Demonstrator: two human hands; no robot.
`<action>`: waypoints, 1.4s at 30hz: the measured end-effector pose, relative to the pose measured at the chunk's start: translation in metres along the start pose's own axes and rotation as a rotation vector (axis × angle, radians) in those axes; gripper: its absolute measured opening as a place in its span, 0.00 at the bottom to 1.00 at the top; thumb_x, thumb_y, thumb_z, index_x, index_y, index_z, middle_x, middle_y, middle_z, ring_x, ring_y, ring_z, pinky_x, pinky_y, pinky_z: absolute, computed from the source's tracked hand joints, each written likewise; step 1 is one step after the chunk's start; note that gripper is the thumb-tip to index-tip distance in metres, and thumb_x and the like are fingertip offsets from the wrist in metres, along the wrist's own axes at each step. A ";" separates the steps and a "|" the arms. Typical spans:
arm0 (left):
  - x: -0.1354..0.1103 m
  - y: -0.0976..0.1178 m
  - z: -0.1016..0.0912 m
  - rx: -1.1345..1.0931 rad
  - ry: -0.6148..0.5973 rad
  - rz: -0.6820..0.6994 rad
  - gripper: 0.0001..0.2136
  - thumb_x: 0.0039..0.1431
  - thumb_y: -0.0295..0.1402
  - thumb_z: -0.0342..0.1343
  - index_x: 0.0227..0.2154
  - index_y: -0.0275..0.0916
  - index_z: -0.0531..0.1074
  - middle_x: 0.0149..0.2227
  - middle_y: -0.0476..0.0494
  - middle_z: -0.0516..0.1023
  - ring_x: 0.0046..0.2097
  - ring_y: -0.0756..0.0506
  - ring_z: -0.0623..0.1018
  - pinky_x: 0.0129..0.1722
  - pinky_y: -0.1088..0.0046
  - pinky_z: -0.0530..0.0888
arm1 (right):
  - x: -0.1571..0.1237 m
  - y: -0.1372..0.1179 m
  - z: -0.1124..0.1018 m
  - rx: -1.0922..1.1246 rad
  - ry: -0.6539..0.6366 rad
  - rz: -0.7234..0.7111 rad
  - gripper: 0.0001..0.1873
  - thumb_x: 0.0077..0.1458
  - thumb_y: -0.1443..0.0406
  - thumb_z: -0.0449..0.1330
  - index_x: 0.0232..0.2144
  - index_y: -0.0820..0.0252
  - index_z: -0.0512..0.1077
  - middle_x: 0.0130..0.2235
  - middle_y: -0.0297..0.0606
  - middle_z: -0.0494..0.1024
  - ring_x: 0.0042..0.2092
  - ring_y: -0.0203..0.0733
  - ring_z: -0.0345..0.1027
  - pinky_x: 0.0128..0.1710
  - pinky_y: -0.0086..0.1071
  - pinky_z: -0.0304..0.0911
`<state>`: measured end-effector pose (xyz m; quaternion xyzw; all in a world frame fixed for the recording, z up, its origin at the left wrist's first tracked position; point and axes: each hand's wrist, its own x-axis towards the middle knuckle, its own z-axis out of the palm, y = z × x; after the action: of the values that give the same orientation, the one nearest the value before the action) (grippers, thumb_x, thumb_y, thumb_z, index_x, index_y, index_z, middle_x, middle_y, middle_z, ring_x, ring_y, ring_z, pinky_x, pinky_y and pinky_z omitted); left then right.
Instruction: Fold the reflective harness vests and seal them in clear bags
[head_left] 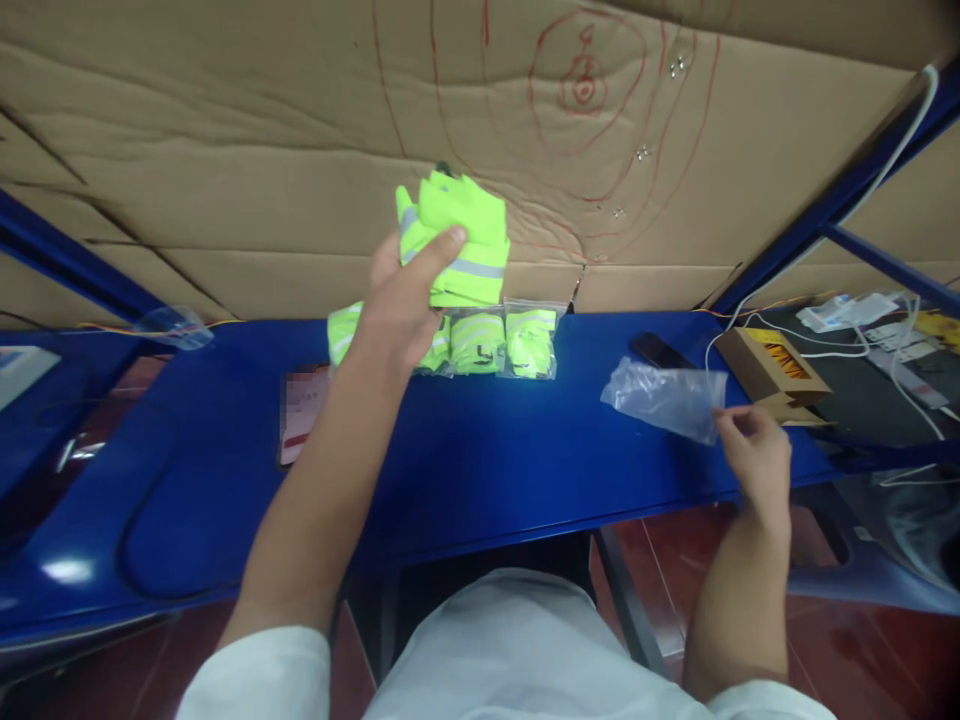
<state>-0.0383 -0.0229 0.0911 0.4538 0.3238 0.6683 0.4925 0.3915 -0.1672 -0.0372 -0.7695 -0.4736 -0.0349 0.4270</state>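
My left hand (409, 290) is raised above the back of the blue table, gripping a folded neon-yellow reflective vest (469, 235) with grey stripes. The thumb lies across the vest's front. Over at the right, my right hand (754, 450) pinches the edge of a clear plastic bag (664, 397), which looks flat and rests partly on the table. Behind and below my left hand, several similar neon bundles stand in a row along the back edge. Two of them, a middle packed vest (478, 342) and a right packed vest (531, 342), are visibly in clear bags.
A dark phone (660, 350) lies behind the plastic bag. An open cardboard box (776, 365) and white cables are at the right. Left of centre, a device with a lit screen (301, 410) lies partly behind my forearm. A cardboard wall (285, 200) rises behind the blue table (510, 450).
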 end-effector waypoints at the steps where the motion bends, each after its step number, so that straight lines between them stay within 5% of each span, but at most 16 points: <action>1: -0.002 0.000 0.002 0.015 -0.030 -0.042 0.18 0.55 0.43 0.72 0.44 0.42 0.77 0.44 0.42 0.84 0.54 0.35 0.83 0.51 0.57 0.85 | 0.003 -0.022 0.005 0.050 0.065 -0.039 0.17 0.55 0.47 0.60 0.29 0.51 0.74 0.30 0.42 0.79 0.32 0.56 0.75 0.36 0.57 0.72; 4: -0.012 0.003 0.009 0.039 -0.157 -0.138 0.20 0.55 0.45 0.72 0.45 0.40 0.78 0.41 0.39 0.84 0.53 0.33 0.84 0.51 0.55 0.85 | 0.011 -0.107 0.021 0.162 0.170 -0.267 0.15 0.61 0.50 0.60 0.36 0.54 0.74 0.49 0.47 0.79 0.57 0.55 0.74 0.55 0.54 0.72; 6: -0.018 0.003 0.013 0.028 -0.229 -0.158 0.22 0.53 0.45 0.73 0.46 0.39 0.79 0.42 0.39 0.84 0.52 0.33 0.84 0.51 0.54 0.84 | 0.012 -0.165 0.039 0.247 0.160 -0.482 0.14 0.64 0.51 0.60 0.35 0.54 0.74 0.54 0.50 0.76 0.62 0.56 0.70 0.64 0.57 0.65; 9: -0.017 -0.005 0.017 -0.008 -0.256 -0.169 0.23 0.50 0.45 0.75 0.46 0.40 0.79 0.44 0.40 0.85 0.51 0.33 0.85 0.52 0.55 0.84 | 0.012 -0.230 0.078 0.582 -0.255 -0.641 0.19 0.65 0.45 0.59 0.36 0.52 0.73 0.56 0.45 0.76 0.61 0.52 0.71 0.61 0.49 0.68; 12: -0.007 -0.014 0.012 -0.061 -0.219 -0.197 0.23 0.48 0.45 0.75 0.44 0.40 0.80 0.46 0.40 0.86 0.51 0.33 0.85 0.51 0.55 0.85 | 0.024 -0.262 0.119 0.875 -0.623 -0.429 0.27 0.62 0.36 0.55 0.39 0.51 0.69 0.48 0.40 0.79 0.47 0.46 0.76 0.48 0.42 0.74; 16: 0.004 -0.013 0.000 -0.106 -0.218 -0.199 0.21 0.49 0.47 0.74 0.42 0.42 0.80 0.48 0.40 0.86 0.51 0.33 0.85 0.49 0.54 0.86 | 0.050 -0.280 0.143 0.941 -0.668 -0.391 0.34 0.54 0.37 0.63 0.52 0.48 0.65 0.48 0.38 0.80 0.43 0.45 0.76 0.44 0.41 0.73; 21: 0.005 -0.006 -0.009 -0.059 -0.246 -0.173 0.23 0.49 0.45 0.74 0.46 0.41 0.80 0.46 0.40 0.86 0.51 0.34 0.85 0.50 0.57 0.85 | 0.054 -0.291 0.137 0.647 -0.348 -0.659 0.17 0.64 0.53 0.59 0.51 0.51 0.70 0.44 0.40 0.80 0.45 0.48 0.73 0.53 0.47 0.69; 26: 0.011 -0.019 -0.016 0.002 -0.341 -0.262 0.23 0.51 0.44 0.75 0.47 0.39 0.81 0.46 0.37 0.86 0.47 0.36 0.86 0.44 0.64 0.85 | 0.047 -0.293 0.137 0.523 -0.390 -0.879 0.12 0.64 0.62 0.58 0.48 0.53 0.76 0.47 0.40 0.82 0.49 0.49 0.71 0.54 0.44 0.66; 32: 0.013 -0.019 -0.020 0.044 -0.253 -0.409 0.19 0.51 0.39 0.74 0.45 0.37 0.82 0.45 0.39 0.85 0.39 0.43 0.84 0.35 0.70 0.82 | 0.058 -0.285 0.153 0.631 -0.462 -0.754 0.13 0.60 0.66 0.61 0.47 0.54 0.79 0.43 0.37 0.84 0.42 0.43 0.75 0.46 0.39 0.69; 37: 0.006 -0.019 -0.013 0.135 -0.240 -0.365 0.22 0.50 0.36 0.74 0.47 0.36 0.79 0.45 0.40 0.84 0.39 0.45 0.83 0.38 0.72 0.80 | 0.066 -0.280 0.168 0.842 -0.503 -0.489 0.09 0.53 0.66 0.66 0.38 0.58 0.80 0.38 0.36 0.84 0.39 0.40 0.78 0.41 0.35 0.72; 42: 0.006 -0.033 -0.008 0.236 -0.100 -0.321 0.30 0.50 0.33 0.73 0.52 0.41 0.64 0.41 0.47 0.81 0.33 0.48 0.81 0.34 0.72 0.78 | 0.053 -0.286 0.167 0.748 -0.379 -0.518 0.07 0.56 0.68 0.62 0.36 0.59 0.80 0.34 0.35 0.84 0.33 0.37 0.75 0.36 0.33 0.69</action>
<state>-0.0343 -0.0066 0.0609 0.4834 0.4432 0.5152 0.5517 0.1453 0.0387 0.0598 -0.4134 -0.6988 0.1730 0.5576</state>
